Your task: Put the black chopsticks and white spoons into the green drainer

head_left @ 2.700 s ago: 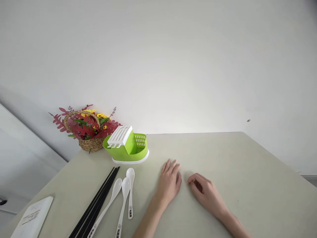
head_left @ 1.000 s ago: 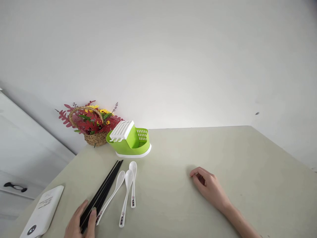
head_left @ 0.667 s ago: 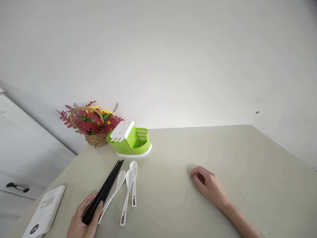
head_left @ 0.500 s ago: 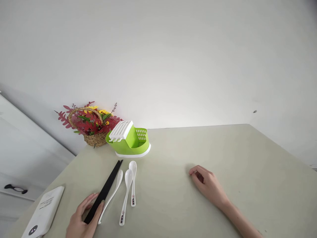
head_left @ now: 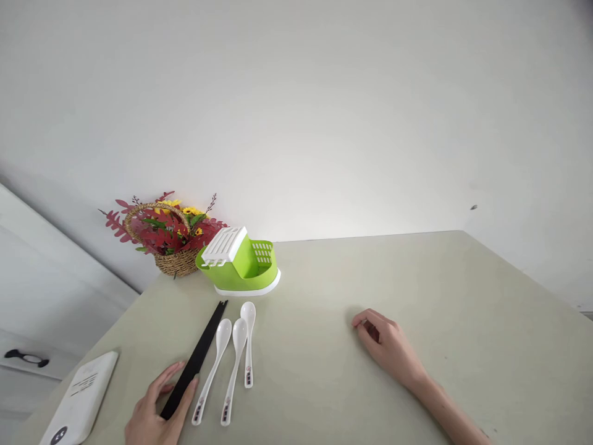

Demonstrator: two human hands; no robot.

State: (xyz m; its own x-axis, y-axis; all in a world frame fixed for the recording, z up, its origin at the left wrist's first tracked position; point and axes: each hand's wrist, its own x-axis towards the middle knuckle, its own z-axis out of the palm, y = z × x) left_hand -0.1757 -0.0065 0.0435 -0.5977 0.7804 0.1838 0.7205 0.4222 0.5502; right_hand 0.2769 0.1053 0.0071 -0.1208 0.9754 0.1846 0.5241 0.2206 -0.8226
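My left hand (head_left: 157, 402) is closed round the near end of a bundle of black chopsticks (head_left: 199, 352), thumb on the right and fingers on the left. The chopsticks slant away over the table. Just right of them lie three white spoons: a left spoon (head_left: 212, 376) near my thumb, a middle spoon (head_left: 233, 376) and a right spoon (head_left: 249, 352). All have bowls facing up, and the middle one's bowl touches or overlaps the right one. My right hand (head_left: 386, 343) rests on the table with fingers loosely curled in, apart from every object; nothing shows in it.
Behind the spoons stands a green cutlery holder (head_left: 241, 281) with a white slotted top and white base. A wicker flower basket (head_left: 178, 262) is beside it, against the wall. A white box-like device (head_left: 86, 395) lies at the table's left edge, near a cabinet handle (head_left: 26, 358).
The left spoon has rolled from its side onto its back, its bowl and handle marking now facing up. My left hand keeps hold of the chopsticks. My right hand stays put.
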